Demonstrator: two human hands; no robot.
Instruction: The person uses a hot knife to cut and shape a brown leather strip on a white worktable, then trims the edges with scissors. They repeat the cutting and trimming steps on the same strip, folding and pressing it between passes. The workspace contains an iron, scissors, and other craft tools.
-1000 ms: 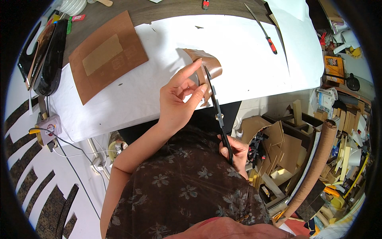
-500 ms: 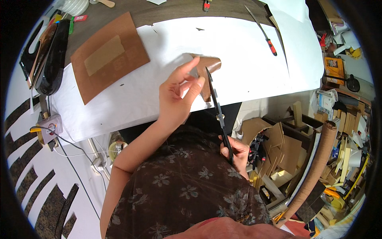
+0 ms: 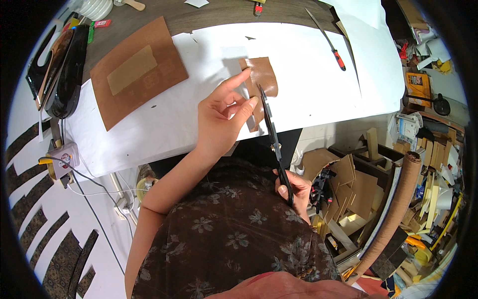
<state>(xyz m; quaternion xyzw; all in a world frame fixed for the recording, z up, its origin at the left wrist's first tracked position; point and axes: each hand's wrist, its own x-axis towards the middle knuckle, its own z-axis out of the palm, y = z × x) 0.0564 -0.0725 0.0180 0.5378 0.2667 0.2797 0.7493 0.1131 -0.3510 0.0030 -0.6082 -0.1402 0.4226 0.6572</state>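
Over the white sheet on the table, my left hand (image 3: pixel 214 124) pinches a small piece of shiny brown leather-like material (image 3: pixel 265 74) between thumb and fingers. My right hand (image 3: pixel 298 192) is closed round the handles of long black scissors (image 3: pixel 275 142), low and close to my body. Their blades point up and away from me, the tips against the brown piece just right of my left thumb. The blades look nearly together; whether material lies between them is unclear. To the left lies a larger brown panel (image 3: pixel 172 67) with a lighter rectangle on it.
A black iron-like appliance (image 3: pixel 67 74) stands at the left edge, near a box with cables (image 3: pixel 64 162). A thin-bladed tool with a red and black handle (image 3: pixel 339 61) lies at the far right. Cardboard scraps (image 3: pixel 363 189) and a long brown roll (image 3: pixel 386 224) stand right of me.
The brown piece has turned and flattened out, so more of its face shows above the scissor tips. Both hands and the scissors have stayed nearly in place.
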